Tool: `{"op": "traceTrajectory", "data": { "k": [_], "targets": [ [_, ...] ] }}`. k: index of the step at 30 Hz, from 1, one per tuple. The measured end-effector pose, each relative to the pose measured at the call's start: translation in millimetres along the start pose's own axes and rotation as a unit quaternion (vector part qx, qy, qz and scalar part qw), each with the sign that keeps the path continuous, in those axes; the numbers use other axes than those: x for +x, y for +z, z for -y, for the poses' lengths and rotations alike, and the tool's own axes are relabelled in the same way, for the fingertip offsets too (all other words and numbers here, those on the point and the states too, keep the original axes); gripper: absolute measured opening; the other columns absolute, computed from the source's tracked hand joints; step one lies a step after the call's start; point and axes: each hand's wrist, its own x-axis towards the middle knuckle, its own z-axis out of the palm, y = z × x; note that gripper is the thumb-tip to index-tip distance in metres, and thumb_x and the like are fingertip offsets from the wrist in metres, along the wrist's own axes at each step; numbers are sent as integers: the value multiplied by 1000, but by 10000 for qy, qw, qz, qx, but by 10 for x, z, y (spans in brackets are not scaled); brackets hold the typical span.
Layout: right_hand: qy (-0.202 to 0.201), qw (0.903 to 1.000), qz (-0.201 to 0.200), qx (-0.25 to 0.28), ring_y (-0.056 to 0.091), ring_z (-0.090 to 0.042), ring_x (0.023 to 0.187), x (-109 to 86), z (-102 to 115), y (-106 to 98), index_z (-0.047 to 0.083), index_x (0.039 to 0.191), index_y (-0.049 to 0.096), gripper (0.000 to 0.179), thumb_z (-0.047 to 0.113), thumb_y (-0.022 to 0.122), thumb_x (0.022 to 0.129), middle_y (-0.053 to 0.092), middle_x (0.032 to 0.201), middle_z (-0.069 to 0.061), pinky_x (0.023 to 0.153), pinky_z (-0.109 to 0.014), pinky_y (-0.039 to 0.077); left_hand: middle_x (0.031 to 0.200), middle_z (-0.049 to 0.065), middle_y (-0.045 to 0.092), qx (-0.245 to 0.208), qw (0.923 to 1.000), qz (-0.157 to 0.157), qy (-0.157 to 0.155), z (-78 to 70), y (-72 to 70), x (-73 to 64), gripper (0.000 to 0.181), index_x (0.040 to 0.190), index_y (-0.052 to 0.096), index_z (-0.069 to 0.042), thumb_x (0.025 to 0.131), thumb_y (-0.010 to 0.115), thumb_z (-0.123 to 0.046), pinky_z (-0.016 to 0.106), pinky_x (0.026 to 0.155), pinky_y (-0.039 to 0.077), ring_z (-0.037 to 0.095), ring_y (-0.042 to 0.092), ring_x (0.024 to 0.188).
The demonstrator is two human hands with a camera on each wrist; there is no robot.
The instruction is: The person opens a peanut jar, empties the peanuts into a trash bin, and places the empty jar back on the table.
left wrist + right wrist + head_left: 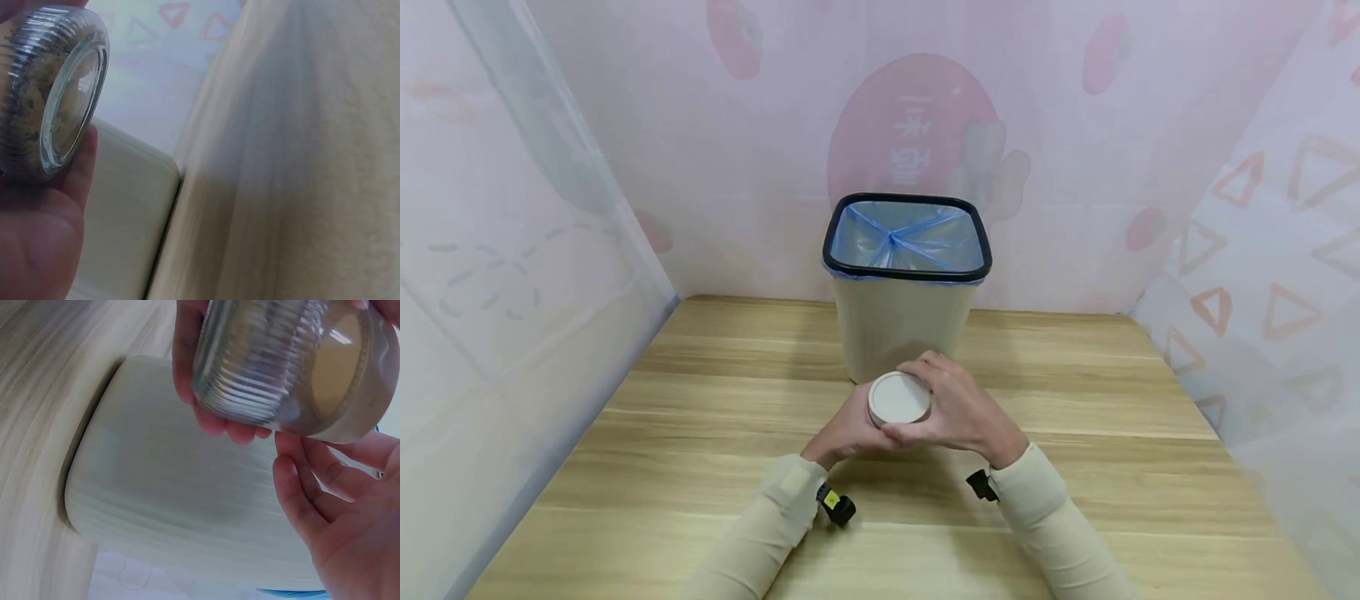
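Where the left grip (852, 427) wraps, the jar (265, 362) hides.

One left hand (853, 425) and one right hand (961, 408) share one jar (256, 369), topped by one lid (899, 398). Just beyond the grip: one bin (898, 325), one black rim (907, 274), one bag (859, 237). Beneath the grip: one table (715, 450). Behind it, towards the person: two sleeves (752, 533) and two black wrist devices (841, 508).

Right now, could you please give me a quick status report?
Left grip around the glass jar. Right grip on its white lid, lid on. Lined bin stands just beyond.
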Motion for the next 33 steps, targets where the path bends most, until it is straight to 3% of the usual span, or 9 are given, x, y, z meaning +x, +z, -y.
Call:
{"op": "traceTrajectory", "data": {
  "k": [5, 12, 17, 23, 33],
  "targets": [
    [131, 9995, -220, 198, 65, -15, 100, 0, -9, 42, 7, 128, 70, 72, 53, 87, 75, 69, 113, -4, 83, -32, 60, 128, 17, 69, 171, 9995, -257, -48, -21, -1, 22, 75, 139, 58, -1, 71, 90, -7, 30, 101, 54, 21, 64, 113],
    [326, 9983, -462, 118, 65, -17, 99, -11, 9, 65, 5, 125, 69, 74, 55, 90, 74, 68, 112, -4, 82, -33, 61, 123, 16, 73, 895, 9940, -625, -23, -68, 20, 52, 75, 135, 63, -1, 68, 94, -13, 32, 99, 56, 21, 68, 110],
    [400, 9967, -684, 154, 64, -15, 95, -6, 8, 66, 6, 118, 71, 71, 55, 93, 71, 67, 107, -3, 82, -33, 61, 125, 17, 73, 1018, 9912, -847, -17, -99, 15, 56, 74, 136, 64, -1, 69, 93, -15, 34, 100, 57, 25, 69, 113],
    [362, 9963, -730, 259, 64, -15, 93, -1, 10, 52, 7, 115, 71, 69, 53, 94, 71, 67, 105, -3, 80, -37, 62, 125, 17, 74, 1019, 9912, -844, -52, -90, 4, 57, 73, 135, 64, -1, 70, 93, -15, 32, 100, 56, 24, 69, 112],
    [347, 9963, -749, 246, 63, -13, 92, -10, -22, 33, 6, 115, 72, 67, 50, 96, 69, 66, 104, -2, 79, -31, 59, 124, 16, 74, 1084, 9911, -770, -108, -113, 18, 80, 74, 134, 65, 0, 68, 94, -14, 34, 100, 56, 24, 69, 111]
  ]
}}
